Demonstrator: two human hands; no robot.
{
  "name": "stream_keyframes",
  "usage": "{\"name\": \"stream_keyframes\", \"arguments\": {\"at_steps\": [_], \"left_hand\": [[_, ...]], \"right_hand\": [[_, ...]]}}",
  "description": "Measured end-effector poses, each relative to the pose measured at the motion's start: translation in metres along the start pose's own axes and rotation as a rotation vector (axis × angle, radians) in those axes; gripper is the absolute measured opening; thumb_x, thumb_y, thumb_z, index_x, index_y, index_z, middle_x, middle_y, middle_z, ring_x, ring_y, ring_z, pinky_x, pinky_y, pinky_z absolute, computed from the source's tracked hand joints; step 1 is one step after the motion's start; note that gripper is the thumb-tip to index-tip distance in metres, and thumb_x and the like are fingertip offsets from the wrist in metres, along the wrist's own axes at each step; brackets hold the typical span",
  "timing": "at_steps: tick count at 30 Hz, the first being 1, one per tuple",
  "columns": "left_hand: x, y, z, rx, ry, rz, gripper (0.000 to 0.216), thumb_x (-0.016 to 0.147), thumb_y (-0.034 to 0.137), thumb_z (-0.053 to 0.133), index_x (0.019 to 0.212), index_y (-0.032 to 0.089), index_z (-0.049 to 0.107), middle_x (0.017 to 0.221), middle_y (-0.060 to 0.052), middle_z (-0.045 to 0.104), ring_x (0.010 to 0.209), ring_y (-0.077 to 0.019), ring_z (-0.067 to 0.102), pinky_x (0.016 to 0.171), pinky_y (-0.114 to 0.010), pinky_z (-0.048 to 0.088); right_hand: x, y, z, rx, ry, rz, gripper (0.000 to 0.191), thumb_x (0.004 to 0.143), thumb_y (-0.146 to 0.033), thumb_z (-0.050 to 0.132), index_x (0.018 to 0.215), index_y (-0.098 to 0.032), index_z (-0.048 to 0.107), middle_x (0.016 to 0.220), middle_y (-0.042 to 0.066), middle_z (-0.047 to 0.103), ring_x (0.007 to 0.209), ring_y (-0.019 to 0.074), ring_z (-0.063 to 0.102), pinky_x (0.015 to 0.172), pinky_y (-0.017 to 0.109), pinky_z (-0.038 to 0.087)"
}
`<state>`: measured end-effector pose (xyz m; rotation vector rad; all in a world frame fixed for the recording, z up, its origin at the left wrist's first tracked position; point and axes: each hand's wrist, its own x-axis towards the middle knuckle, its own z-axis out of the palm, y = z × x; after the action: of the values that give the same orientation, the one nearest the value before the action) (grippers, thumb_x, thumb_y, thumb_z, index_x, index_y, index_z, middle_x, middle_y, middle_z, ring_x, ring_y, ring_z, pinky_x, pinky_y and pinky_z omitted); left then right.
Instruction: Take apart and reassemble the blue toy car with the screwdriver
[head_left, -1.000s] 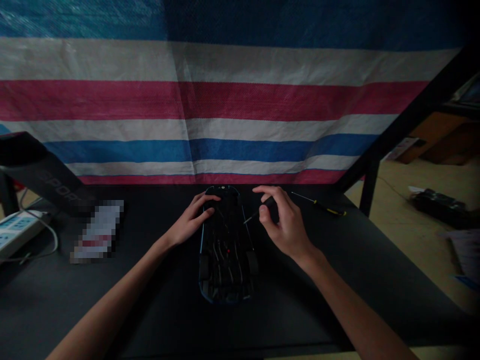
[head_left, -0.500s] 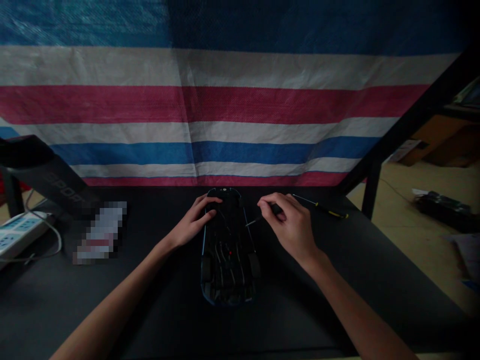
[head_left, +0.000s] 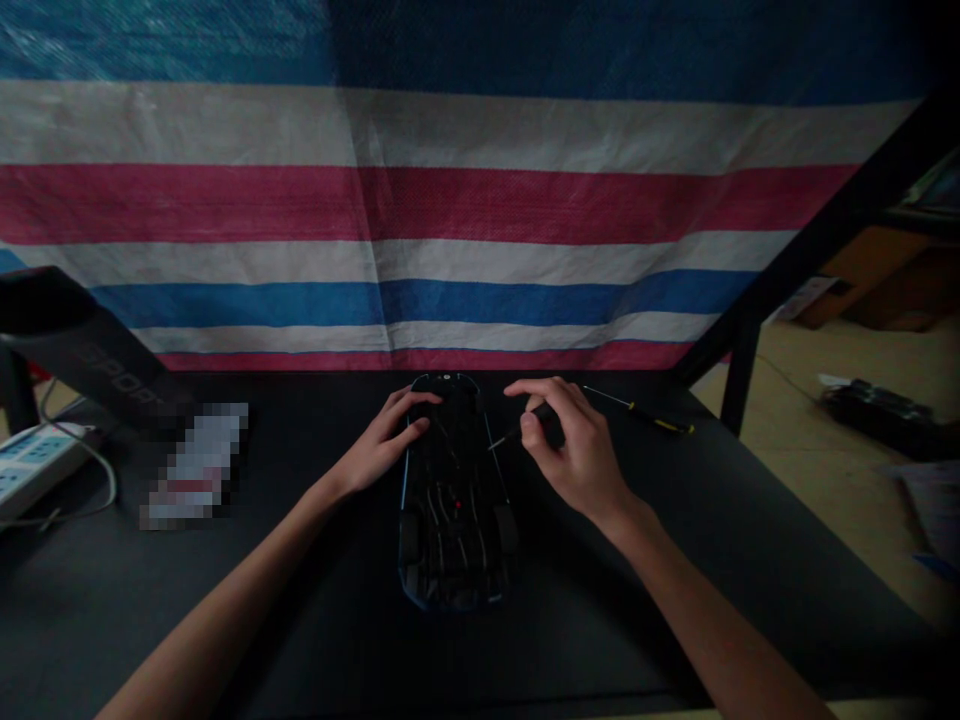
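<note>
A black toy car (head_left: 454, 500) with blue edges lies upside down on the dark table (head_left: 225, 620), its underside facing me. My left hand (head_left: 382, 445) rests on the car's far left side, fingers pressing on the chassis. My right hand (head_left: 574, 450) pinches a small screwdriver (head_left: 510, 436) with a dark handle; its thin metal tip points left and touches the car's right edge.
A second screwdriver (head_left: 641, 408) with a yellow-and-black handle lies on the table beyond my right hand. At the left are a white power strip (head_left: 34, 465) with a cable, a black box (head_left: 90, 350) and a blurred packet (head_left: 196, 462). A striped tarp (head_left: 450, 220) hangs behind the table.
My right hand has turned the small screwdriver between its fingers, shifting slightly. The left hand and the car stay where they were.
</note>
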<state>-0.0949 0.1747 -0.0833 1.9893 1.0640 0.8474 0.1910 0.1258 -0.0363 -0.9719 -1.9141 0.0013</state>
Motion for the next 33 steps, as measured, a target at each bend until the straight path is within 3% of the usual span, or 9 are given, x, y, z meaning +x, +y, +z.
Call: {"name": "stream_keyframes", "arguments": {"at_steps": [3, 8, 13, 18, 23, 28, 33], "left_hand": [[-0.0004, -0.0003, -0.0005, -0.002, 0.001, -0.006, 0.04, 0.107, 0.052, 0.052, 0.141, 0.032, 0.062, 0.158, -0.007, 0.053, 0.16, -0.0313, 0.036, 0.137, -0.054, 0.018], [-0.0003, 0.0007, -0.0003, 0.004, 0.001, -0.014, 0.041, 0.107, 0.053, 0.052, 0.141, 0.032, 0.062, 0.158, -0.007, 0.053, 0.161, -0.0313, 0.034, 0.137, -0.055, 0.017], [-0.0004, -0.0001, -0.0005, 0.009, -0.005, -0.011, 0.042, 0.107, 0.053, 0.051, 0.142, 0.032, 0.061, 0.158, -0.007, 0.053, 0.162, -0.0308, 0.031, 0.138, -0.054, 0.015], [0.0002, -0.0005, -0.0005, 0.015, -0.002, -0.011, 0.042, 0.107, 0.053, 0.051, 0.142, 0.032, 0.062, 0.158, -0.007, 0.053, 0.16, -0.0319, 0.035, 0.137, -0.055, 0.018], [0.0005, 0.0002, -0.0003, 0.005, -0.005, -0.014, 0.041, 0.107, 0.053, 0.052, 0.141, 0.032, 0.062, 0.159, -0.007, 0.052, 0.161, -0.0312, 0.034, 0.137, -0.055, 0.017], [0.0004, 0.0005, -0.0004, -0.002, -0.006, -0.004, 0.041, 0.107, 0.053, 0.052, 0.142, 0.033, 0.061, 0.159, -0.007, 0.051, 0.16, -0.0315, 0.035, 0.137, -0.054, 0.017], [-0.0004, 0.0013, -0.0003, -0.009, -0.011, -0.007, 0.04, 0.108, 0.052, 0.052, 0.142, 0.032, 0.061, 0.157, -0.007, 0.053, 0.16, -0.0311, 0.035, 0.137, -0.054, 0.017]], "right_hand": [[0.0013, -0.0008, -0.0007, -0.01, 0.019, 0.026, 0.009, 0.104, -0.024, 0.058, 0.106, -0.027, 0.066, 0.089, 0.0, 0.072, 0.066, 0.0159, 0.059, 0.073, 0.034, 0.051], [0.0002, 0.0006, 0.0007, -0.015, 0.016, 0.005, 0.018, 0.103, -0.022, 0.054, 0.117, -0.026, 0.064, 0.093, 0.002, 0.071, 0.08, 0.0193, 0.066, 0.082, 0.037, 0.053], [-0.0032, 0.0023, 0.0041, 0.001, 0.024, 0.099, 0.011, 0.103, -0.027, 0.059, 0.112, -0.027, 0.065, 0.09, 0.001, 0.069, 0.074, 0.0168, 0.063, 0.064, 0.03, 0.05], [-0.0038, 0.0025, 0.0048, -0.019, 0.022, 0.019, 0.02, 0.102, -0.023, 0.054, 0.121, -0.024, 0.061, 0.103, 0.006, 0.072, 0.089, 0.0211, 0.067, 0.084, 0.038, 0.055], [-0.0027, 0.0018, 0.0042, -0.018, 0.052, 0.075, 0.009, 0.104, -0.026, 0.06, 0.111, -0.027, 0.064, 0.098, 0.003, 0.072, 0.078, 0.0181, 0.065, 0.068, 0.032, 0.052], [-0.0012, 0.0045, 0.0036, -0.049, 0.002, -0.015, 0.018, 0.104, -0.022, 0.054, 0.121, -0.026, 0.061, 0.11, 0.006, 0.073, 0.095, 0.0235, 0.067, 0.09, 0.043, 0.053], [-0.0011, 0.0069, 0.0025, -0.049, 0.004, 0.026, 0.011, 0.105, -0.023, 0.056, 0.114, -0.027, 0.062, 0.101, 0.003, 0.073, 0.079, 0.0192, 0.065, 0.082, 0.039, 0.053]]}}
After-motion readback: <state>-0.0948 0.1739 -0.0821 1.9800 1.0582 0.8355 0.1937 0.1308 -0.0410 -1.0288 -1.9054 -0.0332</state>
